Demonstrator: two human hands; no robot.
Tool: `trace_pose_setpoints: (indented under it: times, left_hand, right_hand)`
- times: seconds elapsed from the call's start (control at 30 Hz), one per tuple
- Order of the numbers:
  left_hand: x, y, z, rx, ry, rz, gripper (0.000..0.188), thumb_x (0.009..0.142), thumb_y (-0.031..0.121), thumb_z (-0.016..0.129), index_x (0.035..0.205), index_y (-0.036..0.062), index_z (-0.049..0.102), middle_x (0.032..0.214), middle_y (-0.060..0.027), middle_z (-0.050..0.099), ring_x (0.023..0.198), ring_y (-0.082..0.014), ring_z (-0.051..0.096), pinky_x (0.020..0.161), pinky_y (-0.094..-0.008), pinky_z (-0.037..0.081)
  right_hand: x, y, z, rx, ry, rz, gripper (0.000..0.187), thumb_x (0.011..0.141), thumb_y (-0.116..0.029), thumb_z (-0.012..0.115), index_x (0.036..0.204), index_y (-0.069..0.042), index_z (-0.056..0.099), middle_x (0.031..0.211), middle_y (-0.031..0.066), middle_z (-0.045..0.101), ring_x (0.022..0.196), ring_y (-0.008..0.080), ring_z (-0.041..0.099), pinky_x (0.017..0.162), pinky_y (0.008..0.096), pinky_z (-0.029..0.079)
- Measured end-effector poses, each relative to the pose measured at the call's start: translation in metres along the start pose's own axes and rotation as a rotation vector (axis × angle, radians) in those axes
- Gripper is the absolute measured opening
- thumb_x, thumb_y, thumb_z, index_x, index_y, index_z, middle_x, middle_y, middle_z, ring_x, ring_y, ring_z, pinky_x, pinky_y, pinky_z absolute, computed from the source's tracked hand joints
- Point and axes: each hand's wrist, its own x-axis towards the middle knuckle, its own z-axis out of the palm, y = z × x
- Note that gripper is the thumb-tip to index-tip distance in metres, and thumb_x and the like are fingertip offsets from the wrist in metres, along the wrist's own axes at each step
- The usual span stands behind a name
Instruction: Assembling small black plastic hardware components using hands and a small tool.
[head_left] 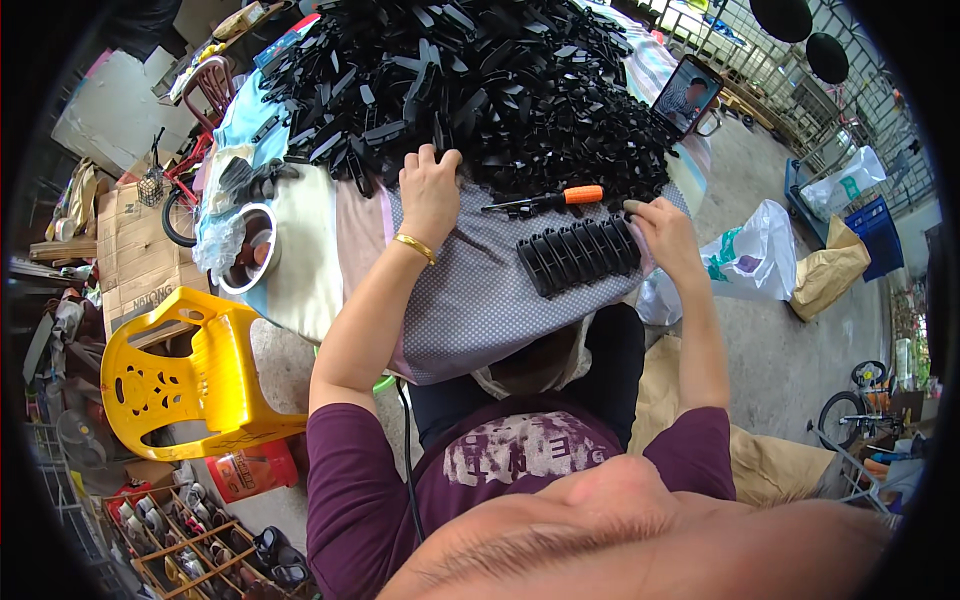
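Observation:
A big heap of long black plastic pieces (400,90) covers the far part of the table. My left hand (430,195), with a gold bangle at its wrist, is at the heap's near edge, fingers curled in around a black plastic piece. Smaller black parts (590,140) lie heaped at the right. Beside them is my right hand (665,232), its thumb and fingers drawn together; what they hold, if anything, is too small to make out. Just left of that hand, black plastic pieces (578,257) stand side by side in a row. A screwdriver (583,195) with an orange handle lies beyond the row.
A patterned cloth (470,320) covers the table. A phone (688,95) is propped at its far right, and a white bucket (262,262) stands at the left. A yellow plastic chair (190,375) is at the near left. White bags (755,255) sit on the floor at right.

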Motion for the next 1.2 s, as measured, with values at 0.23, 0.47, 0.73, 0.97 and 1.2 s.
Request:
trace_pose_setpoints:
  times: [0.23, 0.47, 0.73, 0.97, 1.2]
  left_hand:
    - [0.003, -0.006, -0.01, -0.163, 0.005, -0.1, 0.016, 0.073, 0.009, 0.064, 0.087, 0.0032, 0.058, 0.085, -0.0142, 0.055, 0.083, -0.0312, 0.054, 0.075, -0.0364, 0.045]
    - [0.012, -0.022, -0.005, -0.32, 0.055, -0.303, 0.016, 0.076, 0.009, 0.062, 0.085, 0.0015, 0.051, 0.077, -0.0146, 0.059, 0.074, -0.033, 0.058, 0.069, -0.0409, 0.047]
    - [0.012, -0.008, -0.017, -0.37, -0.014, -0.423, 0.032, 0.075, 0.007, 0.056, 0.106, 0.0003, 0.048, 0.087, -0.0198, 0.063, 0.083, -0.0371, 0.06, 0.075, -0.0429, 0.047]
    - [0.001, -0.027, -0.014, -0.369, 0.007, -0.348, 0.026, 0.073, 0.006, 0.057, 0.098, 0.0014, 0.055, 0.094, -0.0183, 0.058, 0.086, -0.0348, 0.058, 0.077, -0.0402, 0.047]
    - [0.002, -0.018, -0.016, -0.367, 0.005, -0.291, 0.017, 0.075, 0.006, 0.057, 0.092, 0.0036, 0.059, 0.092, -0.0166, 0.057, 0.085, -0.0342, 0.057, 0.076, -0.0394, 0.048]
  right_hand:
    - [0.007, -0.001, -0.004, -0.014, -0.084, 0.048, 0.015, 0.072, -0.007, 0.068, 0.084, 0.0, 0.061, 0.079, 0.013, 0.059, 0.068, 0.0254, 0.059, 0.063, 0.0321, 0.047]
    - [0.0, -0.027, -0.015, 0.289, 0.087, 0.088, 0.012, 0.078, -0.006, 0.066, 0.083, 0.001, 0.057, 0.078, 0.0092, 0.061, 0.065, 0.0147, 0.06, 0.06, 0.0263, 0.047]
    - [-0.059, -0.135, -0.139, 1.493, -0.655, -1.715, 0.025, 0.09, -0.01, 0.037, 0.077, -0.005, 0.058, 0.079, 0.0118, 0.06, 0.074, 0.0192, 0.059, 0.076, 0.0449, 0.048]
    - [-0.094, -0.154, -0.148, 1.053, -0.08, -1.679, 0.016, 0.073, 0.008, 0.049, 0.083, 0.004, 0.059, 0.078, 0.0099, 0.062, 0.079, 0.0188, 0.06, 0.075, 0.0356, 0.048]
    - [-0.087, -0.18, -0.134, 0.895, -0.038, -1.765, 0.016, 0.076, 0.005, 0.046, 0.085, 0.003, 0.059, 0.077, 0.011, 0.062, 0.076, 0.018, 0.061, 0.079, 0.0344, 0.047]
